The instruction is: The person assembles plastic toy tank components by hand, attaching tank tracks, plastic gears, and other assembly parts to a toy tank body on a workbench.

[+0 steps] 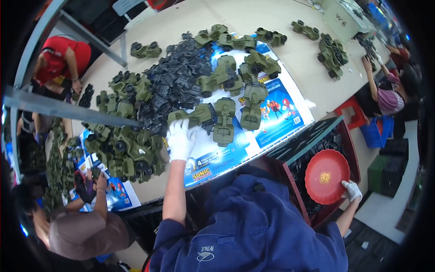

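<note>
My left hand, in a white glove, lies at the near edge of the table with its fingers spread. Its fingertips reach the end of an olive-green toy vehicle. Off to the right, my right hand, also gloved, grips the rim of a round red dish with a scalloped edge. A small cluster of tiny yellowish pieces sits in the dish's middle. Two more green vehicles, one and another, stand just right of my left hand.
Dark grey plastic parts are heaped beyond my left hand, with piled green vehicles to the left. Printed blue cardboard covers the tabletop here. Below the dish is a red-sided bin of dark parts. A metal bar crosses at left; co-workers sit around.
</note>
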Available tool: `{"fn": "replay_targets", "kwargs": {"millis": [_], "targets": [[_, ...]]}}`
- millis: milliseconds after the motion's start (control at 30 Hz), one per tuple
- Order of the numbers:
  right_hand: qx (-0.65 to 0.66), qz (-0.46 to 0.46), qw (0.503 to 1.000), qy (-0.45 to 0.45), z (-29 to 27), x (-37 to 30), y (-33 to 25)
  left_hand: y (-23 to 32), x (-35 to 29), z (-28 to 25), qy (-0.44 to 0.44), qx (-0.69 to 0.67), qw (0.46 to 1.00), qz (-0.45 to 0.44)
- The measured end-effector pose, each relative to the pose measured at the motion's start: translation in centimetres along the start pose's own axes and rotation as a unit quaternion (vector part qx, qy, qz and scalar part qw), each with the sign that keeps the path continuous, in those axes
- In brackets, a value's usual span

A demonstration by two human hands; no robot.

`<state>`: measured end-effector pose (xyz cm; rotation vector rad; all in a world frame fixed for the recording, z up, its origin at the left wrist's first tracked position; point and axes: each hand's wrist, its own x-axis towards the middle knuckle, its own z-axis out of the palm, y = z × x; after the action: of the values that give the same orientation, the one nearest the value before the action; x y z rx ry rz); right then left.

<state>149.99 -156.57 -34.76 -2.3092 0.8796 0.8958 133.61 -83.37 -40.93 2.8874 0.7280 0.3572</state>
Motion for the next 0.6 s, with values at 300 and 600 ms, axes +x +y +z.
{"fn": "replay_targets", "kwargs": {"millis": [300, 600], "targets": [[0.080, -0.325, 0.942, -0.029, 20.7, -16.3, -27.7, -2.6, 7.7, 4.1, -0.207, 0.130, 0.966, 0.080], [0.182, -0.370, 0.890, -0.196, 38.2, -6.2, -31.6, -1.1, 6.4, 3.6, -0.179, 0.139, 0.969, 0.099]]}}
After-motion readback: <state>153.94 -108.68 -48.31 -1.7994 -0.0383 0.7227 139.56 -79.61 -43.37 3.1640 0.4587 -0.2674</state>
